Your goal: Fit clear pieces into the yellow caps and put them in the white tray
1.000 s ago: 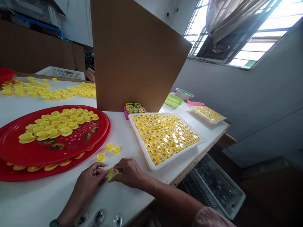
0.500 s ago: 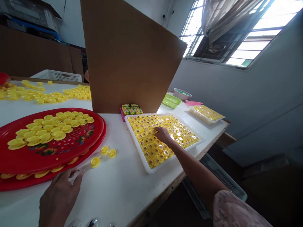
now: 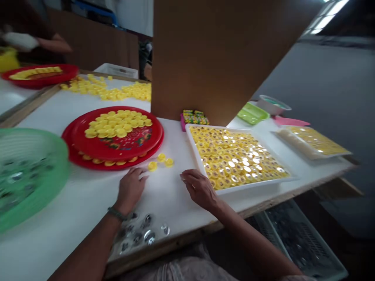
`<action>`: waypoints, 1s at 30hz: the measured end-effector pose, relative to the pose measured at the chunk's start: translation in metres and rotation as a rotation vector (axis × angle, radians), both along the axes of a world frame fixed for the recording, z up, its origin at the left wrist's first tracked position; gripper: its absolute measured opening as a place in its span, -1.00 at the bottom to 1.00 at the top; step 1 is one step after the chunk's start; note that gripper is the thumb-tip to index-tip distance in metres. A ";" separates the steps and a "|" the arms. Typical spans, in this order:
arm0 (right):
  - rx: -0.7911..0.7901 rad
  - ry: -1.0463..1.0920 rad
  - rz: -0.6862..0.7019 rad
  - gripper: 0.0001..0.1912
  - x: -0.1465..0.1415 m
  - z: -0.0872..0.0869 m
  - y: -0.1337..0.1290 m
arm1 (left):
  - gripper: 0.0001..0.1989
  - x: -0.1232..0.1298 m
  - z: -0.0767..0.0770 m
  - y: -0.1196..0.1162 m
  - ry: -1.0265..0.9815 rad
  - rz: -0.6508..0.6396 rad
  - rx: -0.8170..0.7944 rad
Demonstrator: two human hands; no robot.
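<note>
A reach with nothing yet in grip

The white worktable (image 3: 164, 191) runs under everything, with a tall brown cardboard panel (image 3: 211, 58) standing at its far side. In front of the panel lies a white tray (image 3: 252, 185) filled with glossy yellow pieces, many with a dark mark at the centre. Left of it, stacked red trays (image 3: 92, 146) carry more yellow pieces, heaped on the upper one and showing round the rim of the lower.

The left hand (image 3: 131, 189) hovers or rests just in front of the red trays; its fingers point forward, thumb parted from them, and nothing shows between. The right hand (image 3: 200, 189) is by the near left corner of the white tray, fingers together and loosely bent, thumb apart below; whether it touches the rim is unclear.

Three loose yellow pieces (image 3: 152, 166) sit on the table just beyond the left fingertips. Small clear pieces (image 3: 149, 237) are scattered near the table's front edge.

The step in hand looks like a pick-up. Taking the nearest yellow piece would call for a light thumb-and-finger pinch that leaves its two neighbours undisturbed.
</note>
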State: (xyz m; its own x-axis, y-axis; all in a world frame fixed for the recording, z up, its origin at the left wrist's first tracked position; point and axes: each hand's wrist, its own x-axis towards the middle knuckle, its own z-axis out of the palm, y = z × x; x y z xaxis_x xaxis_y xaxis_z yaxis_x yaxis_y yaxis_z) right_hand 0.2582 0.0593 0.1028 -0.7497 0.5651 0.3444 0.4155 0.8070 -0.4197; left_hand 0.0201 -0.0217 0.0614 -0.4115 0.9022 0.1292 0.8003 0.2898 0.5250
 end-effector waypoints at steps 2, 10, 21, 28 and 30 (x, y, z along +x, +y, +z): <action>-0.100 -0.048 0.145 -0.74 -0.019 -0.006 -0.023 | -0.85 0.000 -0.001 0.001 -0.027 -0.019 0.000; -0.128 -0.275 0.560 -0.78 -0.061 -0.006 -0.071 | -0.73 0.000 0.000 0.002 0.042 0.024 0.083; -0.212 -0.194 0.422 -0.89 -0.048 -0.024 -0.074 | -0.80 0.003 -0.006 0.010 0.032 -0.168 0.060; -0.261 -0.222 0.426 -0.90 -0.048 -0.021 -0.078 | -0.58 0.014 -0.002 0.022 0.068 -0.237 0.091; -0.316 -0.205 0.385 -0.84 -0.046 -0.019 -0.077 | -0.62 0.015 -0.002 0.025 0.085 -0.268 0.075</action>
